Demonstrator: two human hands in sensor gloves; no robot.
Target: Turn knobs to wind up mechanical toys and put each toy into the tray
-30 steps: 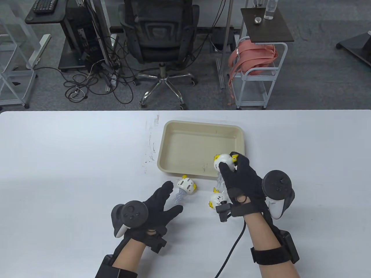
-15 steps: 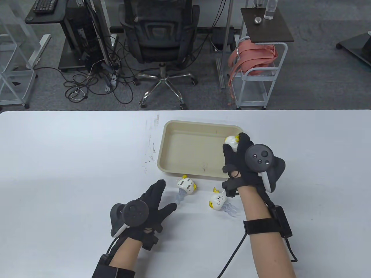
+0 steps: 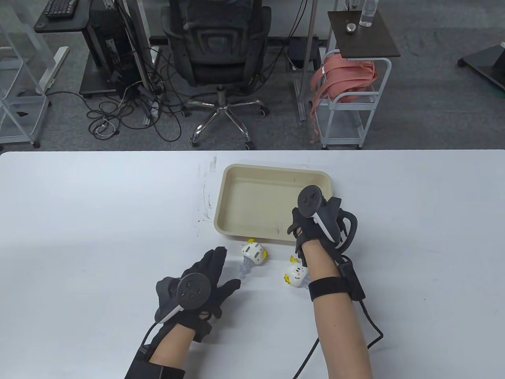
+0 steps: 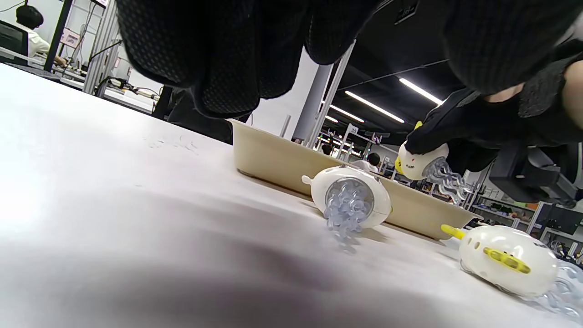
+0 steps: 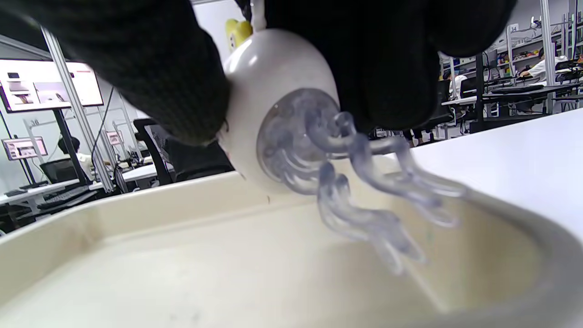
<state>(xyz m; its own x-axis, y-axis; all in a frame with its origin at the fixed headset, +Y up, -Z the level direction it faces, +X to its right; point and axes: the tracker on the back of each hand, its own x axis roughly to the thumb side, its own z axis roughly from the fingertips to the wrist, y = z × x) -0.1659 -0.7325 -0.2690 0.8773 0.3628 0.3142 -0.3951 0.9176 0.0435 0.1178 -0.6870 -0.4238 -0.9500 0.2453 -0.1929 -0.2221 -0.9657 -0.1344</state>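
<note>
A white jellyfish toy (image 5: 273,109) with clear tentacles is gripped by the curled fingers of the right hand (image 3: 315,225) above the right end of the beige tray (image 3: 236,189), apart from its floor. The left hand (image 3: 209,276) is held flat with fingers relaxed, holding nothing, near the worktop's front edge. Two more toys (image 3: 254,252) (image 3: 296,274) lie on the worktop just in front of the tray.

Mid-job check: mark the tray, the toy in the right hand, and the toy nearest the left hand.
tray (image 3: 252,197), table view, bare floor.
held toy (image 5: 268,77), right wrist view, white shell.
toy nearest the left hand (image 3: 253,253), table view, white shell.
</note>
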